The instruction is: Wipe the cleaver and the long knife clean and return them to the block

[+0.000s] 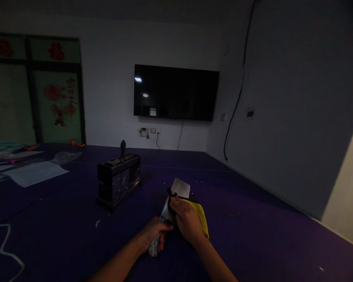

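Observation:
My left hand [154, 235] is closed around the lower end of a crinkled silvery-white wrapper or bag [165, 214] that stands up from it. Just to its right, my right hand [186, 222] is closed on a small black item [172, 194] at the top of the wrapper, and a yellow cloth [202, 218] lies under and behind that hand. A white sheet or card [181, 187] lies on the purple surface just beyond the hands. The room is dim, so the small black item is hard to make out.
A dark box-shaped case [118, 179] with a small dark bottle [122, 149] on top stands left of the hands on the purple surface [253, 235]. Papers [35, 172] lie far left, a white cord [6, 243] at the near left. A wall television [175, 92] hangs ahead.

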A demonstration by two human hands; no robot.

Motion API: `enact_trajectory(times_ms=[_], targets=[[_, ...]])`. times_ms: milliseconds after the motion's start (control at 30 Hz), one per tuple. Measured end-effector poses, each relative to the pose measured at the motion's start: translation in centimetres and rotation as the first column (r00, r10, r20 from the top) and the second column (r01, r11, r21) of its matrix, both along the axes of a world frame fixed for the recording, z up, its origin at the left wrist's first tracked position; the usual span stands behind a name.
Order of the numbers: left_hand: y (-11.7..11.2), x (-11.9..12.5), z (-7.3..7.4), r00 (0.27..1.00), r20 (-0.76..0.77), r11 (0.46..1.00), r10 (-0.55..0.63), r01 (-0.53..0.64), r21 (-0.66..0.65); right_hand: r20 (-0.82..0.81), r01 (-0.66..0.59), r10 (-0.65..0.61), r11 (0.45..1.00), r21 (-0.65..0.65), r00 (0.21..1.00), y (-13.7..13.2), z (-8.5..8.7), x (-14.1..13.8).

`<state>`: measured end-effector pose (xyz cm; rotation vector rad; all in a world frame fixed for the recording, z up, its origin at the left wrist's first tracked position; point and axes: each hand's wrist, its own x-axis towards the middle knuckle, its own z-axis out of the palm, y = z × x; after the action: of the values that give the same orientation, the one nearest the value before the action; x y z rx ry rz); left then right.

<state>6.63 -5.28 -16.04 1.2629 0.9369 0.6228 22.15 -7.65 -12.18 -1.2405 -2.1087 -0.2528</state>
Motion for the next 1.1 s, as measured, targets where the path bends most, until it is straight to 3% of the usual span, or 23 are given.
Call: enact_trajectory(times_ms=[167,500,833,1100], targets=[[-0.1,0.0,0.3,1.000,0.019,1.000,0.024,-0.024,0.001,0.001,-0.061,0.061,0.996,-0.060,0.998,-0.4,0.1,-0.9],[0.1,0.0,-0.4,0.997,0.059,0.998,0.059,-0.060,0.012,0.016,-0.167,0.169,0.983,-0.081,0.986,-0.7,-0.1,-1.5],[-0.1,0.2,-0.2,0.997,0.042,0.998,0.063,-0.064,0.008,0.006,-0.142,0.142,0.988,-0.065,0.990,-0.8,0.1,-1.5],[-0.3,0.1,0.3,0.998,-0.051,1.000,-0.026,0.027,0.012,-0.023,-0.048,0.047,0.999,-0.019,0.999,-0.7,0.6,-0.8]])
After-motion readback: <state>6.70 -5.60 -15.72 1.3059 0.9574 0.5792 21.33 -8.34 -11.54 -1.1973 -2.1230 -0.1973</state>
